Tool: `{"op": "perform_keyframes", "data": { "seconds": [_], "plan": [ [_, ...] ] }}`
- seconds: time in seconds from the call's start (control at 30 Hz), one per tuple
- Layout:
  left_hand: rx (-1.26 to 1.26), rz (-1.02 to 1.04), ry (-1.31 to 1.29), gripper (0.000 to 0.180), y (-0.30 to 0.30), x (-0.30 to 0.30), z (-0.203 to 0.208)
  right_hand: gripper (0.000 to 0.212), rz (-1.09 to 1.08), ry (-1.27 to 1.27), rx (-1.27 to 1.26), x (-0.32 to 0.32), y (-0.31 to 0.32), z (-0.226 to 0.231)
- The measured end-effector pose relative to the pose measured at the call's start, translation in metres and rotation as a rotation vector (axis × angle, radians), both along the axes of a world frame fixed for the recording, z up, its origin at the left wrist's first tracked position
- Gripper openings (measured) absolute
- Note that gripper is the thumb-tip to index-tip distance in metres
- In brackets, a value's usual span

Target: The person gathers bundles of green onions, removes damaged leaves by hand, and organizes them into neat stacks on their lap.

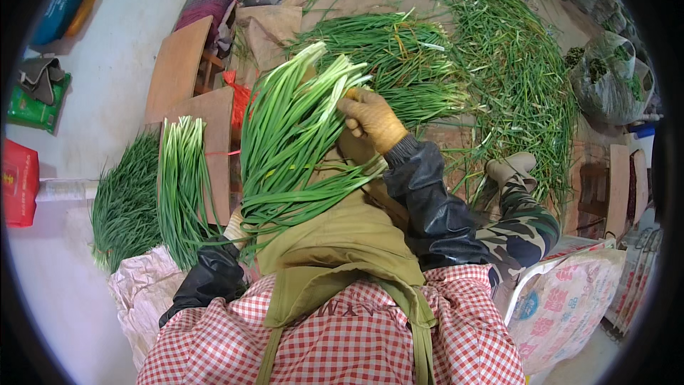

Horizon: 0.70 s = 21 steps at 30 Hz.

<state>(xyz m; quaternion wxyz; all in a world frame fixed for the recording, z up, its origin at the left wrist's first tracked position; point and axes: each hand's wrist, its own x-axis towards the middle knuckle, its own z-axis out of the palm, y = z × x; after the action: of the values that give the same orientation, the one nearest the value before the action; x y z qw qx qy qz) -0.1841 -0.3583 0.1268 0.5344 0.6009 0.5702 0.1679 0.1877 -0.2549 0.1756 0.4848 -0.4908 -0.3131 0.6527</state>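
Observation:
A big loose bunch of garlic chives [285,135] lies over my lap, its pale stem ends pointing up and its green leaves trailing down to the left. My left hand [235,229], in a light glove, grips the leafy lower end; leaves hide most of its fingers. My right hand [374,120], in a tan glove, is closed at the bunch's right side, thumb and fingers pinched on chives beside the white stem ends. A few stalks [356,180] stick out to the right under my right wrist. Beneath the bunch is my olive apron [335,235].
A neat chive bundle [183,178] lies on a wooden board [217,142] to the left, beside a darker green pile [132,203]. Ahead are unsorted chives [392,64]; scattered leaves [520,85] cover the right. A clear plastic bag [613,78] stands far right. Red plastic [239,96] hangs near the board.

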Motion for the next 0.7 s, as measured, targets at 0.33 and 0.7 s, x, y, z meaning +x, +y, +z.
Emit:
{"op": "perform_keyframes", "data": {
  "seconds": [0.33, 0.7],
  "plan": [
    [0.124, -0.154, 0.148, 0.033, -0.001, -0.005, 0.015, 0.029, 0.112, 0.091, -0.112, 0.026, -0.01, -0.021],
    [0.016, -0.152, 0.107, 0.031, 0.002, -0.033, -0.025, 0.007, -0.073, 0.425, -0.268, 0.0, 0.012, -0.055]
  ]
}}
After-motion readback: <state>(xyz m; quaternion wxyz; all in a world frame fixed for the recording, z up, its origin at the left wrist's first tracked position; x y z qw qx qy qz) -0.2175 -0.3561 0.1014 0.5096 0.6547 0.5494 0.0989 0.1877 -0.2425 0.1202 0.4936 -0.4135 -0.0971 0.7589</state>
